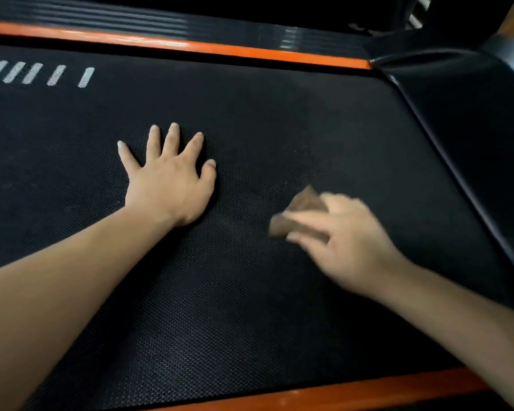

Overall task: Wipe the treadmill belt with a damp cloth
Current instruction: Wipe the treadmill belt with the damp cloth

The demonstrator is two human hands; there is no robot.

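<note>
Right hand (347,232): fingers and thumb are curled around a small brown cloth (294,213) and press it onto the treadmill. The hand is smeared with motion blur, so the exact grip is unclear.
Cloth: folded small, with corners poking out past the fingertips. It lies on the right half of the belt (250,307), and whether it is damp cannot be told.
Left hand (169,185): wide open, fingers spread, palm flat on the belt to the left of the cloth, holding nothing.
Belt: black with a fine dotted texture, filling most of the view. No clear line shows between wiped and unwiped areas.
Step in hand: probably mid-stroke near the middle of the belt.
Markings: a row of short white stripes (39,74) is printed at the far left.
Edges: an orange rail (220,48) runs along the far side and another along the near side. A glossy black cover (472,129) rises at the right end.
Risk: the cloth is small, so fast strokes could leave unwiped gaps that are hard to see on the dark surface.
Risk: if the belt rolls under the braced left palm, the person's weight could lurch forward.
Risk: a stroke that runs too far right could jam the fingers against the cover's edge.
</note>
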